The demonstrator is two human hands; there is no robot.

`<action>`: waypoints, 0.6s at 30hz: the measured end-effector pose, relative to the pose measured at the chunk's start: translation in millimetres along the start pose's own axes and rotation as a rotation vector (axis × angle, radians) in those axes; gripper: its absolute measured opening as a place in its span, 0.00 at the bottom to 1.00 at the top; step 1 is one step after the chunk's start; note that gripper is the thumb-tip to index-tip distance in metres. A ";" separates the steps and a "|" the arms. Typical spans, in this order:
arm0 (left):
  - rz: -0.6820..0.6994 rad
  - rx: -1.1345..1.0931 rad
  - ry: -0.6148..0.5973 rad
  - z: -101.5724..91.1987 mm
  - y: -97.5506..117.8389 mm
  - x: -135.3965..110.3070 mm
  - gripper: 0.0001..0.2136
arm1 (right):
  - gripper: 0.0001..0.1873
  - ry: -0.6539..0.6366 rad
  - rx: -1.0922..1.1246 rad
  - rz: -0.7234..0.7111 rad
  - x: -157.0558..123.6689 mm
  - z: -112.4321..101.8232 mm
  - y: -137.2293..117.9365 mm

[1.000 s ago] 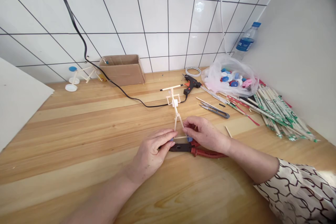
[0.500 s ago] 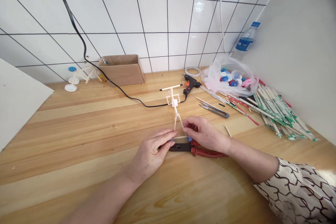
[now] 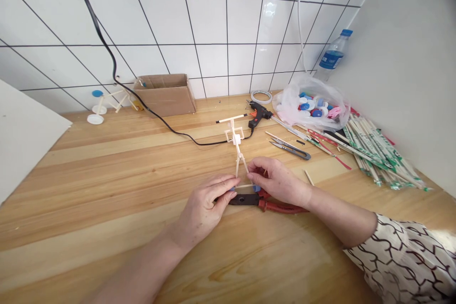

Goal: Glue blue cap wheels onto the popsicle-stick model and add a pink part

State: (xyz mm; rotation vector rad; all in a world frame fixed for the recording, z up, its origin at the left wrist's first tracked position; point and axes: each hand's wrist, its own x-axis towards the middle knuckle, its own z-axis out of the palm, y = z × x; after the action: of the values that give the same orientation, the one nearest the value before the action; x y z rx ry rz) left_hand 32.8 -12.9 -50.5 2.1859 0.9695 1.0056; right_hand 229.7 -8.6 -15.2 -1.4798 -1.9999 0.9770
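Wooden bench (image 3: 107, 175) against white tiles (image 3: 213, 23), and the left hand (image 3: 203, 211) and right hand (image 3: 278, 181) were both pinched closed on the stick model (image 3: 237, 152), just above red-handled pliers (image 3: 281, 206).

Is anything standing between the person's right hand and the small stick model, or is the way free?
Nothing visible stands in the way: the right hand is directly at the lower end of the stick model. The red-handled pliers lie below the hand, not between the two.
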 end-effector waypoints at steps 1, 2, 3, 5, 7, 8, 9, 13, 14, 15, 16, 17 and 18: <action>-0.002 -0.002 0.000 -0.1 0.1 -0.2 0.12 | 0.06 0.001 0.000 0.000 0.1 0.0 0.0; -0.004 -0.003 -0.002 -0.1 0.1 -0.3 0.12 | 0.06 0.000 0.000 0.001 0.1 0.1 -0.1; -0.005 -0.003 -0.002 -0.1 0.1 -0.4 0.11 | 0.06 0.000 0.000 0.003 0.2 0.1 -0.3; -0.008 -0.001 -0.001 -0.1 0.2 -0.4 0.11 | 0.06 0.003 -0.002 0.009 0.2 0.3 -0.5; -0.013 0.000 0.002 0.0 0.2 -0.2 0.11 | 0.07 0.004 -0.005 0.014 0.2 0.6 -0.6; -0.013 0.000 0.004 0.1 0.2 -0.1 0.11 | 0.07 0.003 -0.006 0.014 0.2 0.8 -0.6; -0.012 -0.001 0.006 0.2 0.1 0.0 0.11 | 0.07 0.001 -0.005 0.012 0.2 1.0 -0.5; 0.000 0.004 0.003 0.9 -0.4 0.3 0.11 | 0.07 0.000 -0.006 0.009 0.5 1.4 -0.4; 0.002 0.007 0.002 1.0 -0.5 0.4 0.11 | 0.07 0.000 -0.007 0.011 0.5 1.3 -0.6; 0.003 0.008 0.002 0.9 -0.5 0.4 0.11 | 0.07 -0.001 -0.005 0.014 0.6 1.1 -0.9; 0.002 0.009 0.003 0.8 -0.5 0.4 0.11 | 0.07 -0.002 -0.003 0.017 0.6 0.9 -1.3; 0.000 0.009 0.002 0.6 -0.3 0.4 0.11 | 0.07 -0.002 -0.003 0.019 0.6 0.7 -1.6; -0.002 0.009 0.000 0.3 0.0 0.3 0.12 | 0.07 -0.003 -0.004 0.021 0.5 0.6 -1.9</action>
State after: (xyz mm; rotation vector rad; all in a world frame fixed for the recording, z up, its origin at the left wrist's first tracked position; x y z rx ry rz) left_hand 33.1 -12.7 -50.5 2.1914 0.9781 1.0021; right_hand 227.9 -8.6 -14.1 -1.5046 -1.9930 0.9850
